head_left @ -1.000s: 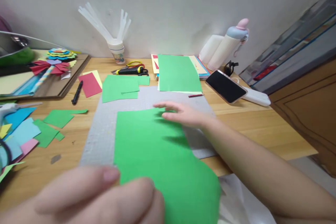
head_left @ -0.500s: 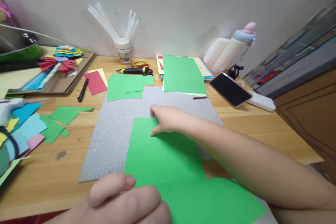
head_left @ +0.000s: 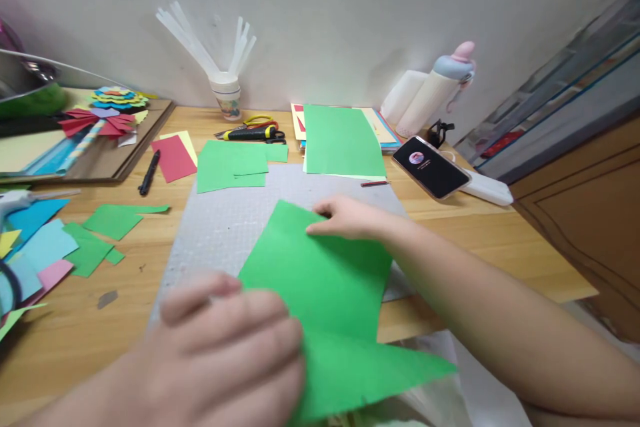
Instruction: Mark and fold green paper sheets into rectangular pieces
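Note:
A green paper sheet [head_left: 310,280] lies tilted over the grey cutting mat [head_left: 215,220]. At its far edge my right hand [head_left: 345,217] is closed, the thumb on top and the fingers at the edge. Closer to me, a green paper flap [head_left: 360,370] bends out over the table's front edge; I cannot tell whether it is a separate sheet. My left hand [head_left: 230,347], smeared by motion, has its fingers curled at the flap's left end and hides what is under it. Cut green pieces [head_left: 230,163] rest at the mat's far left corner.
Scissors [head_left: 260,121] and a utility knife [head_left: 250,133] lie behind the mat, near a paper cup [head_left: 226,97] of white sticks. A paper stack [head_left: 345,140], phone [head_left: 431,167] and bottle [head_left: 430,97] stand right. Paper scraps [head_left: 45,247] and a pen [head_left: 149,173] lie left.
The green sheet has turned and its far edge has shifted right with my right hand. My left hand has moved up over the sheet's left side. The phone screen has lit up.

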The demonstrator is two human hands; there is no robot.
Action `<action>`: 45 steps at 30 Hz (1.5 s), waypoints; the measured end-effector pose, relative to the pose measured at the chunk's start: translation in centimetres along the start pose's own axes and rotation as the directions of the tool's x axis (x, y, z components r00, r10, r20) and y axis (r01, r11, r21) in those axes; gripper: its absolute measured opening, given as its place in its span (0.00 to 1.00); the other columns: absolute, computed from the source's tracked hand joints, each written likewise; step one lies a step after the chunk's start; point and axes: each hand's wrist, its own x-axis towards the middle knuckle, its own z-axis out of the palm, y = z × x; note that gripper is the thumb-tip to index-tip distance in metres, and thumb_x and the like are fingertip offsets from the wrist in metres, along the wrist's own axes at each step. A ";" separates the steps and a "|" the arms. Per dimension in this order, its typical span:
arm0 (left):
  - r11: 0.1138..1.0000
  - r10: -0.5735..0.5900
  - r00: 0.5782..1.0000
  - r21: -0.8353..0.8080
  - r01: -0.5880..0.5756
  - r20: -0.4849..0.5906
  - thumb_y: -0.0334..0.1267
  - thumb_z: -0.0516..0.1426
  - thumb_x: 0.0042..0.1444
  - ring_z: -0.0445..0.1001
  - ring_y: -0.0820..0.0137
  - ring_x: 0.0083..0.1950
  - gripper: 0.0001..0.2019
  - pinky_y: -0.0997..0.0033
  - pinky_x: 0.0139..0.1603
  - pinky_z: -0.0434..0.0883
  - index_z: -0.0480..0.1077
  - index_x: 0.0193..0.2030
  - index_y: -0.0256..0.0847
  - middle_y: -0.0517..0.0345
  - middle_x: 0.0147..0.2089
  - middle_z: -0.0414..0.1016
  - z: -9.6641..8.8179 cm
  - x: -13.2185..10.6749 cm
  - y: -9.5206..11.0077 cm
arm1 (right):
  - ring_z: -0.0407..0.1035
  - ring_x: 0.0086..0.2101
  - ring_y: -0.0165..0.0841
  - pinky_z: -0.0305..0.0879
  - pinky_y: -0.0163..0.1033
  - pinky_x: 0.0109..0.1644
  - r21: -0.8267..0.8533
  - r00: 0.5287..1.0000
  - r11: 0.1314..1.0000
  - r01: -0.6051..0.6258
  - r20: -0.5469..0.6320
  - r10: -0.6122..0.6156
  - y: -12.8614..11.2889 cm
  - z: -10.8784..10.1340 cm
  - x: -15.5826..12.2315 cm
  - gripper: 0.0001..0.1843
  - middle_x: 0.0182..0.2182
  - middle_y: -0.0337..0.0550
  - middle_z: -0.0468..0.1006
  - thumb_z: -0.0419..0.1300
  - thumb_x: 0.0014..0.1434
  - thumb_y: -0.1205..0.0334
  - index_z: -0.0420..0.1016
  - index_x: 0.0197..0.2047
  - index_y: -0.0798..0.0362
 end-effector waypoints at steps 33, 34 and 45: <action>0.819 -0.555 0.809 0.298 0.490 0.195 0.38 0.43 0.67 0.65 0.53 0.61 0.20 0.46 0.59 0.57 0.68 0.60 0.45 0.47 0.59 0.71 9.9 5.0 -8.9 | 0.58 0.12 0.28 0.51 0.30 0.13 0.575 0.840 0.818 -0.014 -0.437 0.322 8.3 -1.0 -2.8 0.22 0.15 0.25 0.64 0.63 0.52 0.49 0.63 0.46 0.48; 0.815 -0.559 0.809 0.300 0.495 0.184 0.38 0.43 0.67 0.65 0.53 0.61 0.20 0.46 0.59 0.56 0.68 0.61 0.45 0.47 0.60 0.71 10.2 5.0 -9.0 | 0.56 0.12 0.28 0.48 0.30 0.13 0.548 0.826 0.837 -0.011 -0.466 0.317 8.5 -1.3 -2.1 0.22 0.14 0.24 0.62 0.63 0.52 0.50 0.63 0.47 0.48; 0.795 -0.584 0.796 0.317 0.518 0.162 0.37 0.45 0.65 0.64 0.53 0.61 0.23 0.45 0.60 0.53 0.65 0.64 0.48 0.49 0.62 0.70 11.0 5.1 -9.0 | 0.51 0.15 0.26 0.47 0.32 0.21 0.294 0.810 0.956 0.004 -0.561 0.169 9.8 -1.7 -0.1 0.13 0.14 0.26 0.58 0.61 0.49 0.60 0.68 0.40 0.48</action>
